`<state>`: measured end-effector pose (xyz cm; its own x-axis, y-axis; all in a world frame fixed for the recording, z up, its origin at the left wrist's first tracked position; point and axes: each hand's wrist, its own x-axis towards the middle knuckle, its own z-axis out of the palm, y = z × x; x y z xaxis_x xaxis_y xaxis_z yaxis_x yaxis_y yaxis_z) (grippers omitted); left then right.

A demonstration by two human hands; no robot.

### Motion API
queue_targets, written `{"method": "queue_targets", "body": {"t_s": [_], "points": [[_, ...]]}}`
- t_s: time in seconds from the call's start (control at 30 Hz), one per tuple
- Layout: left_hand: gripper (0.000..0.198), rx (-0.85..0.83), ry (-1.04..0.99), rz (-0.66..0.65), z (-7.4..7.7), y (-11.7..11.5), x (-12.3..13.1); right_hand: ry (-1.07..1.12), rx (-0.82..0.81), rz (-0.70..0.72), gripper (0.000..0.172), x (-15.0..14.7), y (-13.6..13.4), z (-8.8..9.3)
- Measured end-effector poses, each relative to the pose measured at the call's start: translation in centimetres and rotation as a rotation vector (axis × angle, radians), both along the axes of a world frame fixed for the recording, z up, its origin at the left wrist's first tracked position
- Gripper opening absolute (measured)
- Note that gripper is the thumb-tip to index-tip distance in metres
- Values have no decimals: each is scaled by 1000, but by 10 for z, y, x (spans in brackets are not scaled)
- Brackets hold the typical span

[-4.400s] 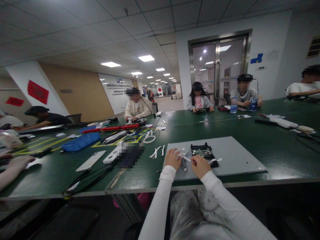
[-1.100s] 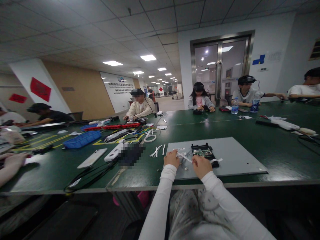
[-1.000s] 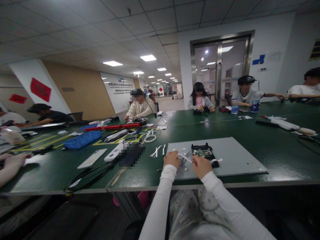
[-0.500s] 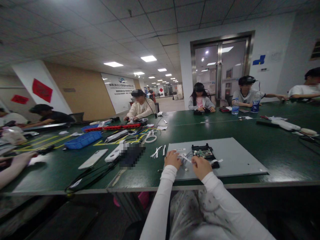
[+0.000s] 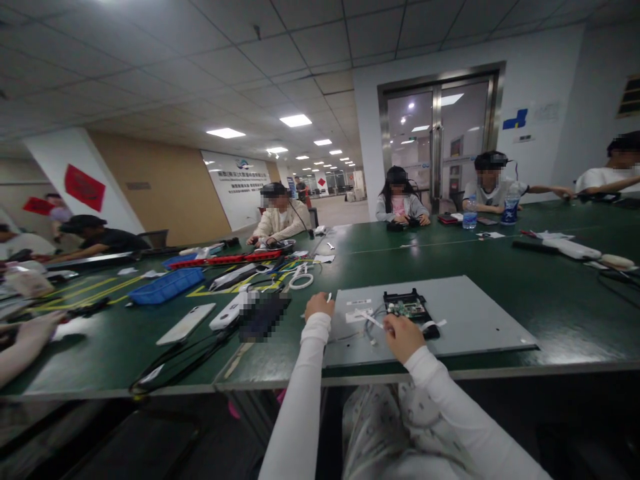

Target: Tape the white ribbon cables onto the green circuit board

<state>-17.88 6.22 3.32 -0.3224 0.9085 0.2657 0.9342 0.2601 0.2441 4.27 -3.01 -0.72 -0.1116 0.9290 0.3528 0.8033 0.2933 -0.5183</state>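
Observation:
A flat grey panel [image 5: 475, 320] lies in front of me, with a black-framed circuit board [image 5: 413, 306] on it. My right hand [image 5: 404, 337] is closed in a pinch on the thin pale cable [image 5: 373, 323] beside the board; its fingertips are partly hidden. Off the panel's left edge, my left hand [image 5: 319, 307] rests low over the table with curled fingers. A white strip [image 5: 329, 297] shows right at its fingers, and the hand covers the spot where other strips lay. What it grips is hidden. A white tab [image 5: 434, 325] sticks out past the board's frame.
To the left are a white phone [image 5: 186, 324], a white device [image 5: 231, 311] with black cables, a blue tray [image 5: 167, 285] and a coiled white cable [image 5: 301, 277]. Several people sit around the green table [image 5: 575, 313]. Bottles [image 5: 511, 206] stand at the far side.
My left hand has left the cable on the panel and moved left to the white strips on the table. My right hand stays at the cable, nearly still.

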Motion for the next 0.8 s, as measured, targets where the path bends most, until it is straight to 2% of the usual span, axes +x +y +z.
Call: {"method": "queue_targets", "body": {"t_s": [0.2, 0.3, 0.63, 0.8], "points": [[29, -27, 22, 41, -20, 2, 16, 29, 2, 10, 26, 0, 1, 0], [27, -16, 47, 26, -26, -1, 19, 32, 16, 9, 26, 1, 1, 0], [24, 16, 117, -5, -29, -4, 20, 13, -24, -16, 25, 1, -4, 6], [25, 60, 96, -58, -27, -5, 20, 36, -10, -12, 24, 2, -1, 2]]}}
